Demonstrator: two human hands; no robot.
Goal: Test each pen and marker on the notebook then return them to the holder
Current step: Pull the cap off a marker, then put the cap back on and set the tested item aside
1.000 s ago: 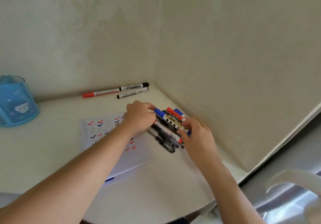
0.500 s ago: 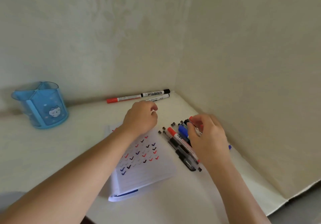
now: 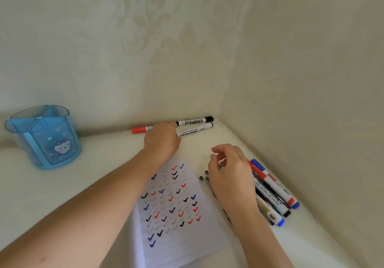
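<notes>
- Since half a second back, the left hand (image 3: 163, 137) has gone from above the top of the notebook (image 3: 176, 211) to the three markers along the back wall. The right hand (image 3: 230, 174) has slid off the fat markers toward the thin pens beside them.
- The left hand lies back-up over the barrel of the red-capped marker (image 3: 138, 130). It also covers the near ends of the black-capped marker (image 3: 195, 120) and the white marker (image 3: 194, 129) just in front of it. Its fingers bend down out of sight, so I cannot tell whether they grip anything.
- The right hand hovers with fingers loosely curled and the thumb apart from them, over the thin pens (image 3: 204, 176), whose dark ends stick out at its left. A dark tip shows under the fingers, but I cannot tell whether it is pinched.
- To that hand's right, a pile of markers (image 3: 272, 186) with red, blue and black caps lies side by side on the table (image 3: 93, 170), close to the right wall.
- The notebook lies open between the forearms, its page covered in red, blue and black ticks.
- The blue holder (image 3: 41, 136), with a cat face on its front, stands at far left, well apart from all the pens.
</notes>
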